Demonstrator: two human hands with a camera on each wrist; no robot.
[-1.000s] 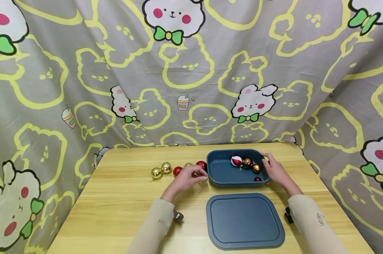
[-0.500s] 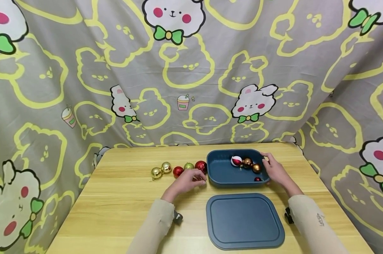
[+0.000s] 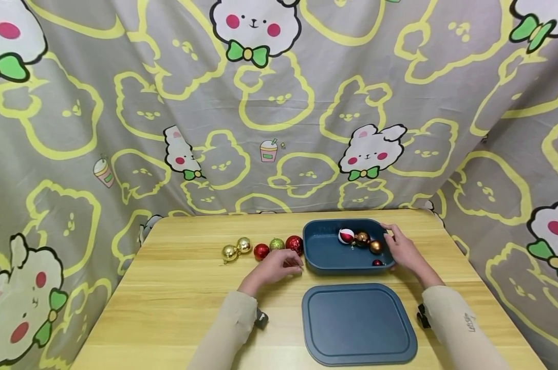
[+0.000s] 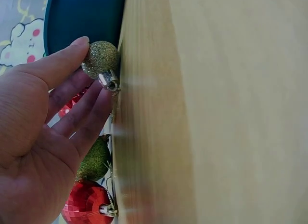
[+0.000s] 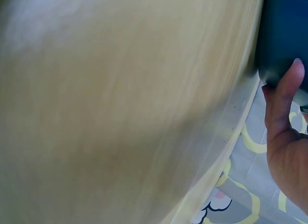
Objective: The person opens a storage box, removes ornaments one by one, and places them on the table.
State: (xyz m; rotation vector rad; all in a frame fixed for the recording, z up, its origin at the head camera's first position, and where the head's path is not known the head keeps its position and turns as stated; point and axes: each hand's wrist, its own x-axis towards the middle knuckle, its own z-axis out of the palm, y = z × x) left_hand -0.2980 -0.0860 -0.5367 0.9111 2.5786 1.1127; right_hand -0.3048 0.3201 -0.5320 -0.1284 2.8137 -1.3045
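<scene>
My left hand (image 3: 292, 265) hovers just in front of a row of baubles and left of the dark blue box (image 3: 325, 254). In the left wrist view its thumb and fingers (image 4: 72, 53) pinch a small gold glitter bauble (image 4: 100, 59) with a silver cap, close to the table. My right hand (image 3: 398, 245) grips the box's right rim, its thumb (image 5: 284, 91) pressed on the box wall (image 5: 284, 31). Inside the box lie a red-and-white bauble (image 3: 346, 236), a bronze one (image 3: 363, 237), a copper one (image 3: 376, 246) and a small red one (image 3: 377, 262).
On the wooden table (image 3: 182, 298), left of the box, stand two gold baubles (image 3: 235, 248), a red one (image 3: 261, 251), a green glitter one (image 3: 276, 243) and a red glitter one (image 3: 294, 243). The blue lid (image 3: 358, 324) lies flat nearer me. A patterned cloth (image 3: 279, 103) hangs behind.
My left hand has drawn back a little from the row of baubles towards me, uncovering the green one. The right hand stays on the box rim.
</scene>
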